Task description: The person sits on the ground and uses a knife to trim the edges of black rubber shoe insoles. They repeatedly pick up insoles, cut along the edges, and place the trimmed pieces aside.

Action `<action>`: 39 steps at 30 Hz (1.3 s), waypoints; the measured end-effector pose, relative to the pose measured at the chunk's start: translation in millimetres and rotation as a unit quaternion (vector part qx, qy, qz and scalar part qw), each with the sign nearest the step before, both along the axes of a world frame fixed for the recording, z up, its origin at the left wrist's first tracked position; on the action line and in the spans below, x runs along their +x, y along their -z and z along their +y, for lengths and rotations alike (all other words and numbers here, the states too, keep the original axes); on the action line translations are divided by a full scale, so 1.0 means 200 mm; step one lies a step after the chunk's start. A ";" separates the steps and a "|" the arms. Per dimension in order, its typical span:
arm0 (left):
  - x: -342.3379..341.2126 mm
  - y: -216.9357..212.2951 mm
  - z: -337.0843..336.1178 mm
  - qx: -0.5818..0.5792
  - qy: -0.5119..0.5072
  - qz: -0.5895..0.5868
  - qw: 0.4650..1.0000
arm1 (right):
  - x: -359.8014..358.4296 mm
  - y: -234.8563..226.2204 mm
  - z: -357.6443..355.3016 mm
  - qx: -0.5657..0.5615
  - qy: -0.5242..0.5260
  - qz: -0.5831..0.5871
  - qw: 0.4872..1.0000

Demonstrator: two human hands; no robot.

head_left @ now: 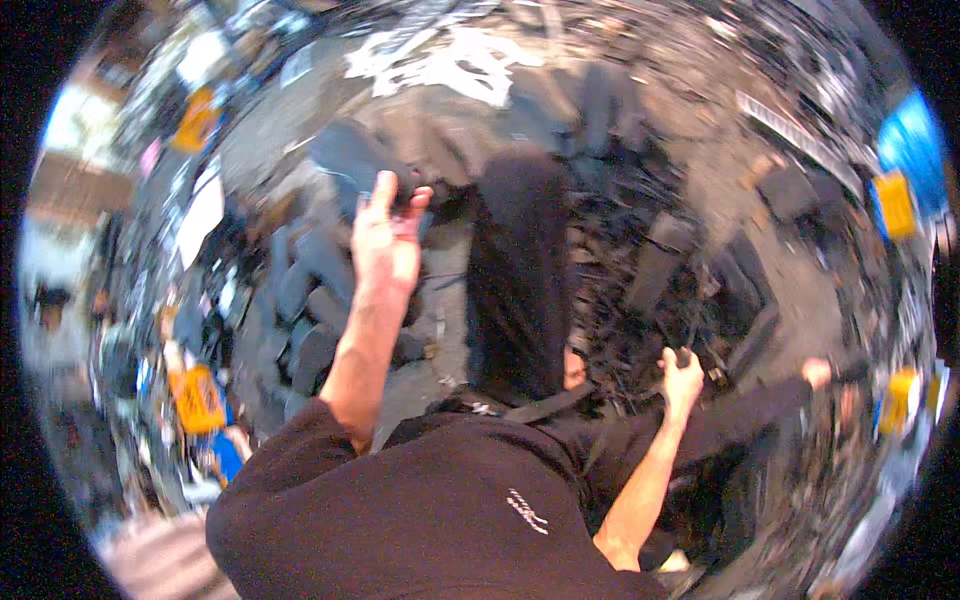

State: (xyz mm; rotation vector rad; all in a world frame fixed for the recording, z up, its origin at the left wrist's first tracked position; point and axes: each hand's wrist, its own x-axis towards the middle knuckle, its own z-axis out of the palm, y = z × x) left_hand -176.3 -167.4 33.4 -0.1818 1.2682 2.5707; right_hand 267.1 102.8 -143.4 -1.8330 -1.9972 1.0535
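My left hand (pixel 388 245) is raised in front of me to the left. Its fingers lie over the near end of a long, rounded, dark blue-grey piece (pixel 350 152), shaped like a shoe sole, and appear to grip it. Lower on the right, my right hand (pixel 683 385) is closed around a small black object (pixel 684 356) like a short handle; blur hides what kind it is. Similar dark grey pieces (pixel 325 262) lie heaped to the left of my left forearm.
My dark-trousered leg (pixel 518 270) stretches forward between my hands. Right of it spreads a pile of black scraps (pixel 610 265). White cut-out sheeting (pixel 450 62) lies ahead. Yellow objects (pixel 197 398) and a blue bag-like shape (pixel 912 150) stand at the sides. Everything is smeared by motion.
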 end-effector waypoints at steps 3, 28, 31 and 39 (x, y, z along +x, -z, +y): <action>-0.04 0.16 -0.31 0.010 -0.133 -0.111 0.985 | -0.24 0.02 0.01 0.004 -0.066 0.000 0.998; 1.09 0.22 0.85 -0.130 0.516 0.021 0.847 | -0.33 -0.80 -0.46 -0.285 0.151 0.426 0.845; 1.07 0.11 0.86 -0.105 0.503 -0.028 0.857 | -0.20 -0.86 -0.57 -0.119 0.044 0.312 0.942; 0.96 -0.14 0.77 -0.154 0.566 -0.041 0.809 | -0.14 -0.94 -0.65 0.000 -0.081 0.162 0.983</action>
